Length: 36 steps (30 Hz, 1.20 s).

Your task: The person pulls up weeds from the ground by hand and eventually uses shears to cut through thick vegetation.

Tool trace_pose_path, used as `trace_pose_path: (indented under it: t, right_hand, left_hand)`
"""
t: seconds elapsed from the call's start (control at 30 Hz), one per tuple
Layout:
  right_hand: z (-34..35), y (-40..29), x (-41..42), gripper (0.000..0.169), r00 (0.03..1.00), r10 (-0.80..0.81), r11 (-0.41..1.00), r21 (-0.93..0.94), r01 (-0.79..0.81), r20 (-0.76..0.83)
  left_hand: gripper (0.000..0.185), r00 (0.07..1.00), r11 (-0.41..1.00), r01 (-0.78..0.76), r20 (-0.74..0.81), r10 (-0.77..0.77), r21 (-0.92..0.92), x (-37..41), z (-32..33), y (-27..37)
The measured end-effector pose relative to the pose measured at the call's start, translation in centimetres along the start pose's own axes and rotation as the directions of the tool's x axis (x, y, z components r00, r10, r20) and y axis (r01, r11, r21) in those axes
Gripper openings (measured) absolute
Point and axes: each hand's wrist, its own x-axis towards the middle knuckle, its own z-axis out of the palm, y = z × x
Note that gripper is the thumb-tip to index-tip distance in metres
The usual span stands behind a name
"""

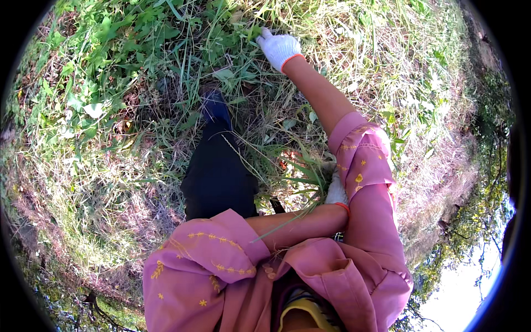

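My right hand (278, 49), in a white knitted glove with an orange cuff edge, reaches far forward into the weeds. Its fingertips touch a broad green leaf (254, 32); whether they grip it is unclear. My left arm crosses beneath the right one. Partly hidden by the right sleeve, my left hand (337, 191) wears a matching glove and holds a bunch of long green grass blades (311, 176). The blades fan out to the left and trail over my left forearm.
Leafy green weeds (137, 33) grow thick at upper left. Dry, pale grass (398, 83) covers the right side. My dark-trousered leg (220, 174) and blue shoe (216, 106) stand in the middle. Something orange-red (290, 157) shows through the grass. Trees (493, 137) line the right rim.
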Motion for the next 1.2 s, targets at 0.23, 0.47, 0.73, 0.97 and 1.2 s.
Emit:
trace_pose_path:
  t: [0.23,0.47,0.73,0.97,1.2]
  right_hand:
    - [-0.9,1.0,-2.4,0.023,0.967,-0.137,0.974,-0.149,0.171,0.214]
    - [-5.0,0.3,-3.6,0.037,0.986,0.066,0.998,-0.005,-0.066,0.155]
    - [-7.6,3.5,-12.5,0.048,0.983,0.123,0.991,0.027,-0.127,0.133]
    - [-12.2,3.9,-24.2,0.03,0.912,0.389,0.893,0.296,-0.339,-0.131]
    - [-17.4,5.4,-31.7,0.035,0.282,0.92,0.296,0.954,-0.041,-0.273]
  left_hand:
    - [0.032,0.999,0.999,-0.033,-0.003,0.033,-0.024,0.2,0.0,0.4]
    - [0.031,0.997,0.99,0.016,-0.073,-0.026,-0.139,1.9,0.9,1.9]
    - [0.032,0.996,0.98,-0.067,-0.069,0.055,-0.19,-1.4,-3.0,-3.8]
    - [0.036,0.969,0.962,-0.016,-0.241,-0.052,-0.271,-3.0,-3.3,-5.8]
    - [0.025,0.788,0.959,-0.019,-0.595,-0.159,-0.282,-2.2,-1.6,-8.0]
